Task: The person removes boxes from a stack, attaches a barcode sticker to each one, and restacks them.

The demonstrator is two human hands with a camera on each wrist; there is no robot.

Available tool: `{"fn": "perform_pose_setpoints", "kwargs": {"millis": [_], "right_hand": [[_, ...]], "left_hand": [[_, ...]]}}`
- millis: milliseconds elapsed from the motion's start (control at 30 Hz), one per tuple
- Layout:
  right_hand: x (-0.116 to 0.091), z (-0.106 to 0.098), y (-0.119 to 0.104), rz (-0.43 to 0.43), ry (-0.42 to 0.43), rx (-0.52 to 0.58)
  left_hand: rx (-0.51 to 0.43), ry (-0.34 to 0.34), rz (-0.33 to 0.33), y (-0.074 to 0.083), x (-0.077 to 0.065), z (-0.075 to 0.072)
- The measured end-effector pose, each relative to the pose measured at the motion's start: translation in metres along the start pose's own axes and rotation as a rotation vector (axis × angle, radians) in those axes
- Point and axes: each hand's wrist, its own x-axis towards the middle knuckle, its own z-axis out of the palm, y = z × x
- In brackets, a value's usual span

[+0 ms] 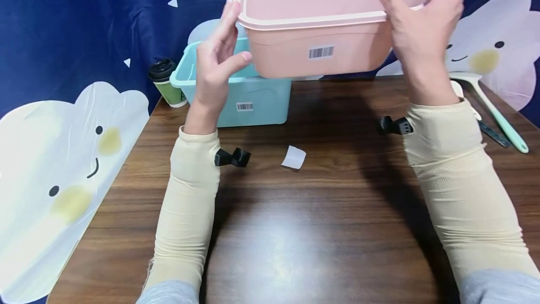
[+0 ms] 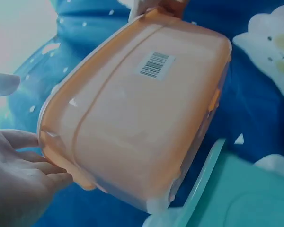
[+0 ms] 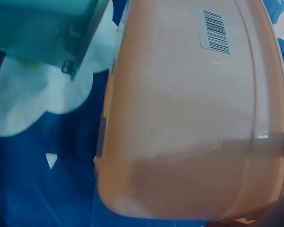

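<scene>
A pink plastic storage bin (image 1: 320,53) is held up above the back of the table, its front wall with a barcode sticker facing me. My right hand (image 1: 426,27) grips its right end, thumb over the rim and fingers around the far corner. At the left end, my left hand (image 1: 215,60) touches the corner under the rim with nearly straight fingers; its thumb stands apart from them. In the left wrist view those fingers (image 2: 42,172) lie against the bin's end. Behind and below is a light blue bin (image 1: 257,102), standing on the table and partly hidden by the left hand and pink bin.
A green paper cup (image 1: 170,90) with a black lid stands left of the blue bin. A small white paper piece (image 1: 294,157) lies mid-table. On the right lies a mint-handled utensil (image 1: 502,111), beside other small items partly covered by the right arm. A blue curtain hangs behind.
</scene>
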Motion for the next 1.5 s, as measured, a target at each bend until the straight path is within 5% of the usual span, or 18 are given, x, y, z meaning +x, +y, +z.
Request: {"fn": "perform_pose_setpoints", "kwargs": {"millis": [333, 733, 1100, 1500], "right_hand": [[-0.004, 0.056, -0.008, -0.026, -0.137, -0.199], [-0.018, 0.106, -0.009, -0.031, -0.227, -0.267], [-0.030, 0.126, -0.010, -0.030, -0.243, -0.238], [-0.043, 0.142, -0.015, -0.015, -0.256, -0.312]], "left_hand": [[-0.063, 0.190, 0.068, -0.015, 0.005, -0.037], [-0.069, 0.298, 0.134, -0.021, 0.006, -0.072], [-0.075, 0.393, 0.131, -0.021, 0.007, -0.086], [-0.132, 0.518, 0.045, -0.016, 0.005, -0.094]]}}
